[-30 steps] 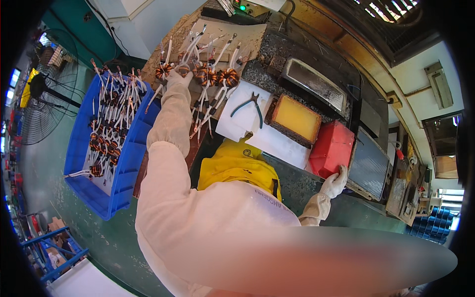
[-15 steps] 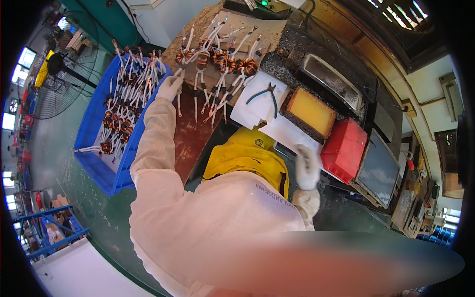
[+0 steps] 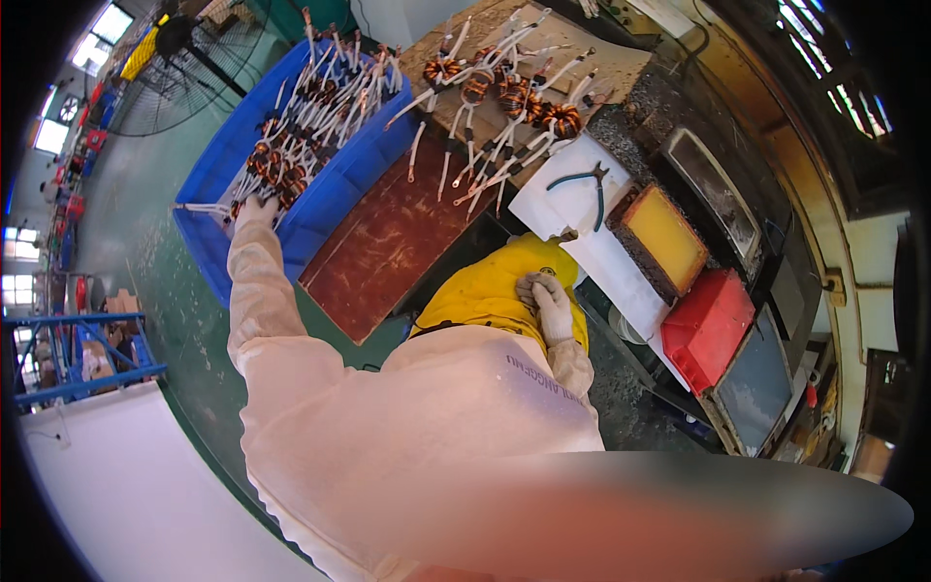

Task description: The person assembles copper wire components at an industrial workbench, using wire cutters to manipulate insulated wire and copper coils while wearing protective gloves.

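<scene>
My left hand (image 3: 256,210), in a pale glove, reaches into the near end of a blue bin (image 3: 335,199). Its fingertips are among copper-wound ring coils (image 3: 289,179) with white leads; whether they grip one is hidden. Over yellow cloth (image 3: 475,289) at my lap, my right hand (image 3: 547,301), also gloved, has its fingers curled in, with nothing visible in them. Several more ring coils (image 3: 519,100) lie in a row on the wooden board (image 3: 621,73), their white leads hanging over its near edge.
Blue-handled pliers (image 3: 597,189) lie on white sheet (image 3: 543,199). To their right are a block with a yellow top (image 3: 664,238), a red container (image 3: 708,320) and a metal-framed trough (image 3: 713,189). A reddish-brown board (image 3: 388,242) lies beside the bin; a fan (image 3: 179,44) stands behind.
My left hand has left the coils on the wooden board and moved down into the bin. My right hand has come in from beside the red container to my lap. The view has shifted.
</scene>
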The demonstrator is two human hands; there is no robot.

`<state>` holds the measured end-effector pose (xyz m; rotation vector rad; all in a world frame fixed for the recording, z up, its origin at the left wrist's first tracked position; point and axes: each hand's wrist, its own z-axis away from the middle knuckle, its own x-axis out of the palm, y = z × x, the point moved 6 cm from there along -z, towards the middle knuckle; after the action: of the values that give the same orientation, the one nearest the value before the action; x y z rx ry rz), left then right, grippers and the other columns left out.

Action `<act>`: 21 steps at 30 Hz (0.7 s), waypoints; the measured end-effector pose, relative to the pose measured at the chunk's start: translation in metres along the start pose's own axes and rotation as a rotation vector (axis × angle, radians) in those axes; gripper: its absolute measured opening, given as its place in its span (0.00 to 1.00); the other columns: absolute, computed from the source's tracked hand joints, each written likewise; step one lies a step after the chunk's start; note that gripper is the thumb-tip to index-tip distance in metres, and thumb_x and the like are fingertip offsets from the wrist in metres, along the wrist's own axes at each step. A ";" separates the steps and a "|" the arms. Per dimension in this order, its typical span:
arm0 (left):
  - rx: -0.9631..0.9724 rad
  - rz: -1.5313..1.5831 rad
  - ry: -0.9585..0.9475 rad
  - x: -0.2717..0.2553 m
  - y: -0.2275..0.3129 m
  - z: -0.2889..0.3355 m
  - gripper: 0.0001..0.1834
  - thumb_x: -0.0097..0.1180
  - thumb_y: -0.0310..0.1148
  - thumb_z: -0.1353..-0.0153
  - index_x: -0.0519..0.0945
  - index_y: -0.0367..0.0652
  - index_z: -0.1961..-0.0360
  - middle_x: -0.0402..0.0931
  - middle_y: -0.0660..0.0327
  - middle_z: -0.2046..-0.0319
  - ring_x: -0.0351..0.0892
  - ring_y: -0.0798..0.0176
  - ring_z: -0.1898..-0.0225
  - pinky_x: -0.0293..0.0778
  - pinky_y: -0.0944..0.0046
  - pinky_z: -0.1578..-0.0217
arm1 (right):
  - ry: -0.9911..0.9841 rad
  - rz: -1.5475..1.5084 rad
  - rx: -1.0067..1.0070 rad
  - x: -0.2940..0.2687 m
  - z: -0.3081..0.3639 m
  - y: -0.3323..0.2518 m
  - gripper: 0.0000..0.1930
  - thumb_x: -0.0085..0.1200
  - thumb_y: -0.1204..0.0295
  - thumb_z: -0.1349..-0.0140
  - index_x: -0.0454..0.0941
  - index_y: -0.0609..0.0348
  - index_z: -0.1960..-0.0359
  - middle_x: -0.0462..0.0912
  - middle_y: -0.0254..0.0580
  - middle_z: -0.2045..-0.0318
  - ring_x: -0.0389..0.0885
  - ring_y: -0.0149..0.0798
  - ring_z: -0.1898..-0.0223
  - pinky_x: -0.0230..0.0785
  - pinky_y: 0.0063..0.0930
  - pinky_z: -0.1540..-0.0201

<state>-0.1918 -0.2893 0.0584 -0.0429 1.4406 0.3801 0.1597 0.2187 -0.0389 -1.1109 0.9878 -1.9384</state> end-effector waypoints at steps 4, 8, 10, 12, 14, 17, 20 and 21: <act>-0.273 0.045 -0.087 0.042 -0.173 -0.026 0.43 0.60 0.56 0.57 0.68 0.40 0.43 0.71 0.48 0.47 0.72 0.48 0.47 0.65 0.57 0.46 | -0.027 -0.065 0.038 0.014 0.005 -0.009 0.12 0.40 0.74 0.34 0.70 0.64 0.52 0.79 0.44 0.59 0.77 0.33 0.60 0.69 0.24 0.54; 0.048 0.554 -0.601 0.086 -0.063 -0.008 0.26 0.58 0.41 0.45 0.74 0.41 0.46 0.75 0.53 0.50 0.72 0.59 0.47 0.65 0.61 0.47 | 0.086 -0.026 0.025 0.002 0.003 -0.008 0.12 0.42 0.74 0.35 0.70 0.65 0.53 0.79 0.45 0.60 0.78 0.33 0.63 0.70 0.23 0.56; 0.073 0.489 -0.615 0.074 -0.083 -0.010 0.25 0.58 0.44 0.46 0.76 0.45 0.48 0.77 0.56 0.53 0.73 0.61 0.48 0.66 0.62 0.49 | 0.057 -0.023 0.052 0.010 0.006 -0.012 0.12 0.42 0.74 0.35 0.71 0.66 0.53 0.79 0.45 0.61 0.77 0.33 0.63 0.70 0.23 0.56; -0.020 0.340 -0.548 0.073 -0.087 0.003 0.25 0.57 0.47 0.46 0.76 0.49 0.48 0.77 0.59 0.53 0.74 0.60 0.50 0.66 0.62 0.49 | 0.043 -0.041 0.057 0.009 0.004 -0.007 0.13 0.42 0.74 0.35 0.71 0.65 0.52 0.79 0.45 0.60 0.78 0.34 0.62 0.71 0.24 0.55; -0.015 0.253 -0.479 0.062 -0.092 0.007 0.26 0.56 0.49 0.46 0.76 0.49 0.48 0.77 0.58 0.54 0.74 0.60 0.50 0.66 0.62 0.49 | 0.034 -0.034 0.065 0.014 0.005 -0.009 0.12 0.43 0.73 0.35 0.71 0.65 0.52 0.80 0.45 0.60 0.78 0.34 0.63 0.71 0.24 0.55; 0.137 0.299 -0.475 0.069 -0.097 -0.030 0.27 0.55 0.50 0.46 0.76 0.47 0.48 0.77 0.56 0.53 0.73 0.58 0.48 0.66 0.62 0.48 | 0.055 -0.045 0.058 0.013 0.005 -0.007 0.12 0.43 0.73 0.35 0.71 0.65 0.52 0.80 0.45 0.61 0.78 0.33 0.63 0.71 0.23 0.55; -0.063 0.403 -0.247 0.048 -0.132 -0.056 0.29 0.58 0.49 0.47 0.75 0.44 0.47 0.76 0.57 0.51 0.74 0.60 0.52 0.67 0.63 0.52 | 0.042 -0.069 0.057 0.019 0.002 -0.011 0.13 0.43 0.73 0.35 0.71 0.65 0.52 0.80 0.44 0.60 0.78 0.32 0.63 0.71 0.23 0.56; -0.075 0.386 -0.140 0.024 -0.168 -0.062 0.29 0.59 0.49 0.48 0.75 0.42 0.49 0.76 0.57 0.52 0.74 0.60 0.51 0.68 0.62 0.53 | -0.007 -0.082 0.084 0.029 0.001 -0.013 0.12 0.44 0.73 0.35 0.71 0.65 0.53 0.79 0.43 0.62 0.77 0.31 0.65 0.70 0.21 0.59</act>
<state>-0.2023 -0.4572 -0.0073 0.2002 1.2931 0.7391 0.1468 0.2003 -0.0168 -1.1251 0.8610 -2.0204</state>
